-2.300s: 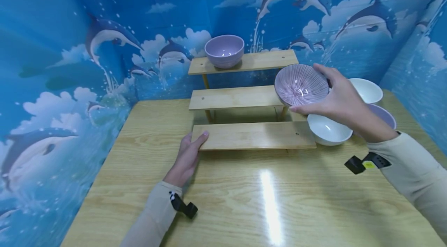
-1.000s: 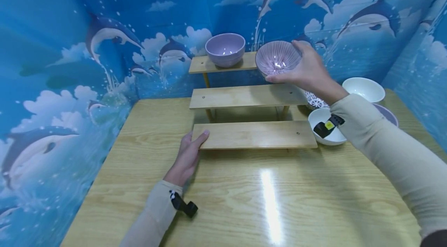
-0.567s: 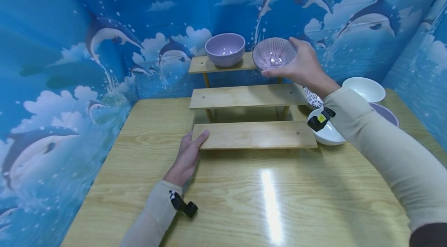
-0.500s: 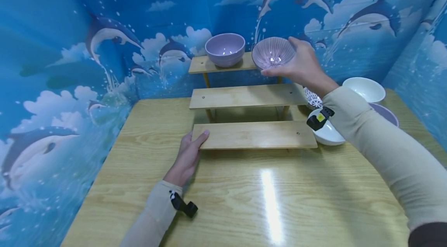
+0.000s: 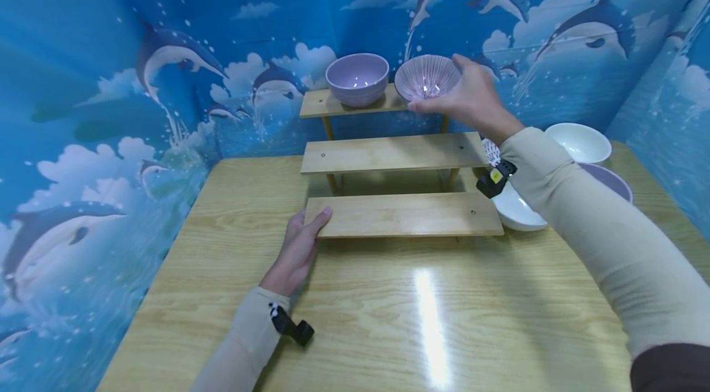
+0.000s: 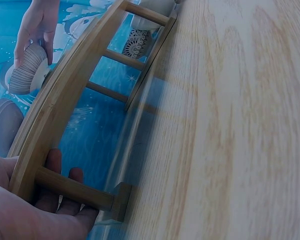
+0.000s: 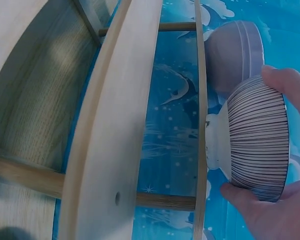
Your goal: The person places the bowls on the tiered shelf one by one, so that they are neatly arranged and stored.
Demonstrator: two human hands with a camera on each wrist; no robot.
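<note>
Right grip [image 5: 468, 93] pinches striped bowl [image 5: 426, 76] at top of wooden riser [image 5: 388, 153] | left grip [image 5: 295, 250] clasps riser's front board [image 5: 407, 215] | risk: sideways drift could bump purple bowl [image 5: 357, 81] off riser

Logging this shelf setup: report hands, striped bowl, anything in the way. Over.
Left hand gripping bottom shelf at left end. Right hand holding striped bowl at top shelf. Purple bowl close on its left.

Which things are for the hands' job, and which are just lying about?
Probably the job:
right hand
striped bowl
left hand
wooden shelf
top-tier purple bowl

Just there, for now:
front white bowl
back white bowl
lower purple bowl
patterned bowl
dolphin backdrop
</note>
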